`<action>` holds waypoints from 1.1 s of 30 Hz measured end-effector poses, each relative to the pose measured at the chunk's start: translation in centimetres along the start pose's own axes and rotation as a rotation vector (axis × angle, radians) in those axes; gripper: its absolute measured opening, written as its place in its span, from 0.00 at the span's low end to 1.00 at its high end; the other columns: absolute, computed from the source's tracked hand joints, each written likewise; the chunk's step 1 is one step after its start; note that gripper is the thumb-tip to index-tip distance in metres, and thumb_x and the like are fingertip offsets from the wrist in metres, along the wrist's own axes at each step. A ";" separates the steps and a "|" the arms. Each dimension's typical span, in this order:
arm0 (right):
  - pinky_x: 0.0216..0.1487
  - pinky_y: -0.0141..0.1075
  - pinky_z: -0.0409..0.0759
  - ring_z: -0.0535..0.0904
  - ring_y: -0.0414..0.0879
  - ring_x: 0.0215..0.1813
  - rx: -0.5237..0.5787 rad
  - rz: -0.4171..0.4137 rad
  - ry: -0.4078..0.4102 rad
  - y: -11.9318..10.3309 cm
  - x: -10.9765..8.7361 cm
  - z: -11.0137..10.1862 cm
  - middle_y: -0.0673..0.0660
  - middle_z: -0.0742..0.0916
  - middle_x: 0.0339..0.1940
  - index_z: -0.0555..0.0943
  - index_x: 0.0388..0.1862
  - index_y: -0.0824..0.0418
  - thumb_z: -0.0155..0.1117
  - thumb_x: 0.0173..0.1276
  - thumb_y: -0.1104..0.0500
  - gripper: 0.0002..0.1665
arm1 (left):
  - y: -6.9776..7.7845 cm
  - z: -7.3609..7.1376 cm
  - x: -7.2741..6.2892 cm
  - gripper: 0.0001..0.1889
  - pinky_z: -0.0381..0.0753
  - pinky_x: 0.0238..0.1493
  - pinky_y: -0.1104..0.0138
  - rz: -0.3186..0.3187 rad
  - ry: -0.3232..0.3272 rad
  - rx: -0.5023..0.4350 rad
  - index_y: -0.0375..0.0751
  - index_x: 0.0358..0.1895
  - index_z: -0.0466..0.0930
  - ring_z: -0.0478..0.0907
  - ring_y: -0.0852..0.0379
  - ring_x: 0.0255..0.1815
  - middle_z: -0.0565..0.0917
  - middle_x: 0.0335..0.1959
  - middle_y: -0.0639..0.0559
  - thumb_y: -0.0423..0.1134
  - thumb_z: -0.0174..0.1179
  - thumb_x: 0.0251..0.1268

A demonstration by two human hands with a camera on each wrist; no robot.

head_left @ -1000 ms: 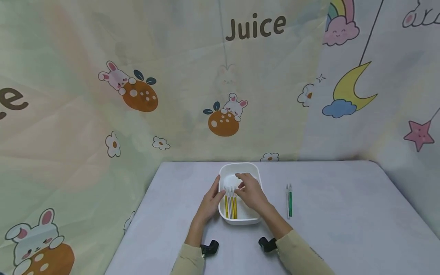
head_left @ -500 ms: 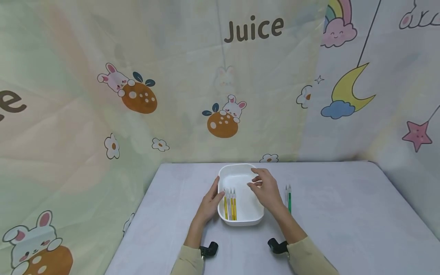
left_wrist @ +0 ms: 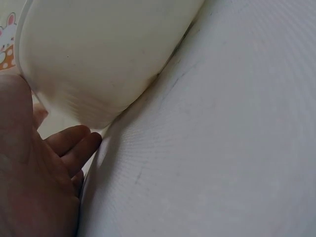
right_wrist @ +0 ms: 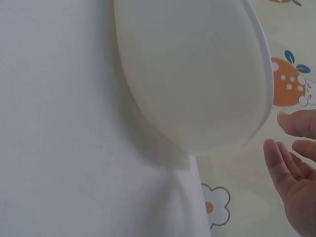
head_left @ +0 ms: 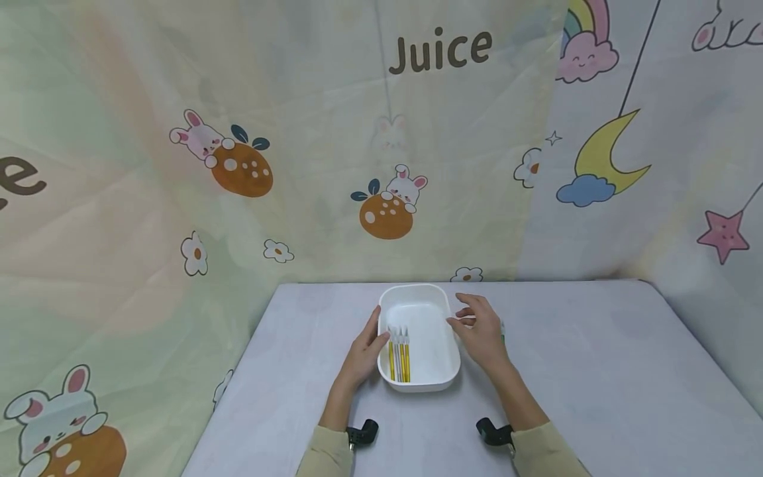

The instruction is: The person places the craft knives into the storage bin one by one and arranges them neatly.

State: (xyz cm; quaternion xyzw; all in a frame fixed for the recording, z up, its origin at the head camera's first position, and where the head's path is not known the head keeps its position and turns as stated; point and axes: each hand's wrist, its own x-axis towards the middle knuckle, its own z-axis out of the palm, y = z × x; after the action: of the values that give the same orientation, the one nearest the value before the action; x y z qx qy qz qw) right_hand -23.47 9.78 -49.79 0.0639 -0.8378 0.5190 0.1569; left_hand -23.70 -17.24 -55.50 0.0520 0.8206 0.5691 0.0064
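Observation:
A white rectangular tray (head_left: 432, 381) with rounded corners stands on the table. Several slim pen-like sticks (head_left: 400, 358), with yellow or silvery barrels and pale pointed tips, lie side by side inside it, along its left wall. My left hand (head_left: 359, 354) holds the tray's left side, thumb over the rim and fingers along the outer wall; the left wrist view has the fingers (left_wrist: 74, 145) close to the wall's curved base. Just beyond the tray's right rim, my right hand (head_left: 481, 334) hovers with loosely bent fingers and nothing between them, apart from the tray (right_wrist: 197, 84) in the right wrist view.
A green pen-like stick (head_left: 503, 330) lies on the table to the right, mostly hidden behind my right hand. The table (head_left: 596, 371) has a pale cover and meets a printed cloth backdrop (head_left: 310, 165) at its far edge.
My right hand has moved right, from over the sticks in the tray to past its right rim, and now covers most of the sticks on the table. The left hand keeps its place.

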 end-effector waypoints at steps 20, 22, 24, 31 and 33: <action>0.56 0.46 0.89 0.84 0.60 0.58 -0.106 0.111 -0.009 2.1 0.1 -2.4 0.66 0.76 0.68 0.73 0.73 0.65 0.73 0.68 0.65 0.36 | -0.1 -0.1 0.0 0.33 0.54 0.85 0.52 -0.006 -0.003 -0.006 0.68 0.84 0.52 0.54 0.59 0.85 0.55 0.84 0.69 0.50 0.52 0.81; 0.56 0.47 0.88 0.84 0.60 0.59 -0.123 0.123 -0.012 2.5 0.1 -2.6 0.67 0.76 0.69 0.73 0.74 0.65 0.73 0.69 0.64 0.36 | -0.2 -0.1 -0.1 0.33 0.54 0.85 0.52 -0.006 -0.006 -0.004 0.69 0.84 0.52 0.54 0.59 0.85 0.55 0.84 0.69 0.49 0.52 0.81; 0.56 0.49 0.89 0.84 0.60 0.59 -0.145 0.138 -0.013 2.8 0.2 -2.7 0.67 0.76 0.69 0.72 0.74 0.65 0.73 0.69 0.63 0.36 | -0.2 -0.1 -0.1 0.33 0.54 0.85 0.53 -0.008 -0.006 -0.001 0.70 0.83 0.52 0.54 0.60 0.85 0.55 0.83 0.70 0.50 0.52 0.81; 0.55 0.52 0.89 0.84 0.64 0.57 -0.211 0.175 -0.038 3.4 0.5 -3.3 0.71 0.74 0.70 0.71 0.75 0.67 0.71 0.71 0.62 0.36 | -0.3 0.0 0.2 0.33 0.55 0.84 0.53 -0.013 0.005 0.012 0.70 0.83 0.52 0.54 0.62 0.85 0.55 0.83 0.72 0.51 0.53 0.81; 0.55 0.52 0.89 0.84 0.64 0.57 -0.220 0.187 -0.050 3.5 0.5 -3.4 0.71 0.74 0.69 0.71 0.75 0.67 0.71 0.71 0.61 0.37 | -0.3 0.1 0.2 0.33 0.55 0.84 0.53 -0.014 0.006 0.011 0.71 0.83 0.52 0.54 0.62 0.85 0.55 0.83 0.73 0.51 0.53 0.81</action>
State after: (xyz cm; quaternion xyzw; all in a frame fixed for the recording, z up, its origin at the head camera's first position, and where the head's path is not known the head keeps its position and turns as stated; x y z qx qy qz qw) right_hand -24.21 14.44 -51.20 -0.0191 -0.8957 0.4345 0.0928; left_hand -23.93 -17.28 -55.81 0.0443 0.8241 0.5647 0.0075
